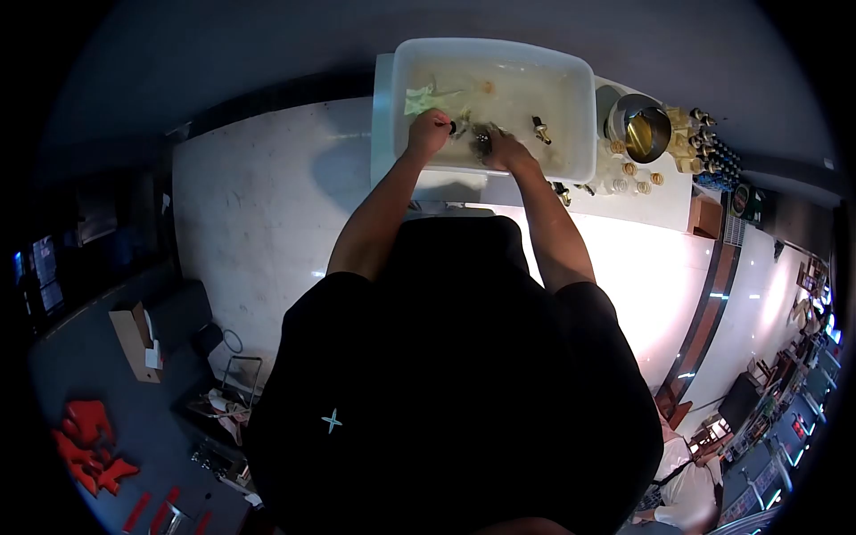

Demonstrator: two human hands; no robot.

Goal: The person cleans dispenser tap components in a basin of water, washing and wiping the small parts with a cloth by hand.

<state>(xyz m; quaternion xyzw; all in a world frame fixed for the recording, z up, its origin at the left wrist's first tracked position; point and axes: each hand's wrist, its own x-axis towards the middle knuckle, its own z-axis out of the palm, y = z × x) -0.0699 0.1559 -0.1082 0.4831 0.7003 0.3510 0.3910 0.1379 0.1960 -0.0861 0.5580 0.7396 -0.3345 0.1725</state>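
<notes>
A white plastic tub (585, 107) of cloudy water stands on the counter at the top. My left hand (430, 132) is over the tub's left part, its fingers closed on a small dark piece (452, 127). Beside it, my right hand (506, 152) curls round a dark, shiny object (482, 139) at the water, too small to name. A greenish cloth-like sheet (428, 98) lies in the water behind my left hand. Right of my right hand, a dark and metallic fitting (542, 130) lies in the tub.
Right of the tub stand a round metal bowl (642, 129), small clear glass pieces (630, 168) and rows of dark-topped bottles (704, 143). More fittings (561, 193) lie by the tub's front edge. A person (688, 495) in light clothing is at the lower right.
</notes>
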